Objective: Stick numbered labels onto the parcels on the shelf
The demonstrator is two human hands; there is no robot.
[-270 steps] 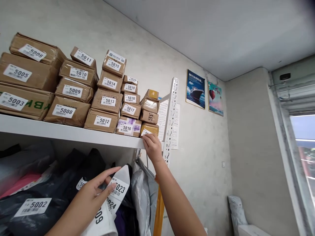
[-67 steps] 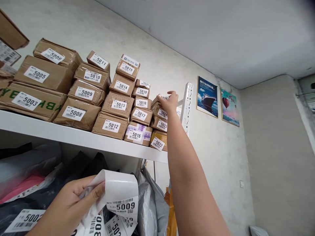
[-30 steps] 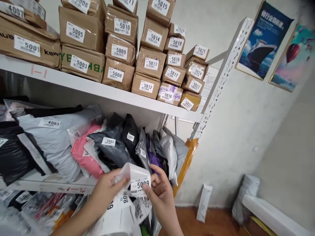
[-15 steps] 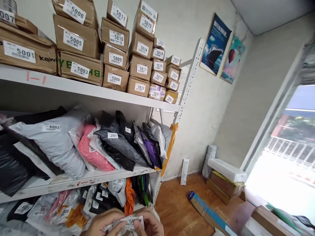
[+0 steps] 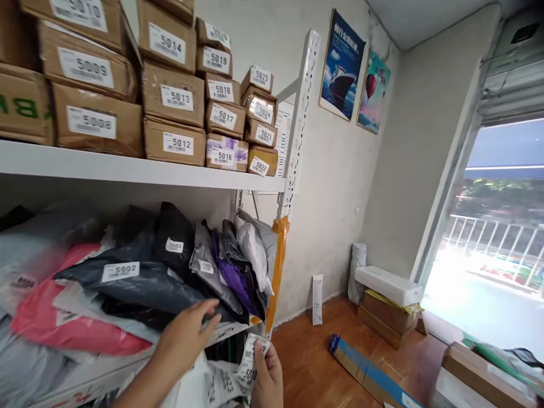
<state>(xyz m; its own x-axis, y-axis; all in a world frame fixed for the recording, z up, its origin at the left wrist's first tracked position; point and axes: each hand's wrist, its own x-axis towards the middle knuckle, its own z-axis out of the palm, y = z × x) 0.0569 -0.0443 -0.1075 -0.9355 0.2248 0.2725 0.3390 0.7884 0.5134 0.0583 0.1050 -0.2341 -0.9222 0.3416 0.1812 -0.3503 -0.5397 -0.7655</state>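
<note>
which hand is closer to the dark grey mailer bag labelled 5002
Left. The left hand reaches up at the lower front edge of the dark grey 5002 bag, apparently touching it. The right hand sits lower and to the right, pinching a label strip.

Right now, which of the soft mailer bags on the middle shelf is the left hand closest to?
The dark grey mailer bag labelled 5002: the left hand reaches to its lower edge. The pink bag lies further left, the purple bag further right.

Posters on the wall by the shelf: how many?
2. The ship poster hangs just right of the shelf upright; the balloon poster hangs beside it, nearer the corner. None seem hidden.
</note>
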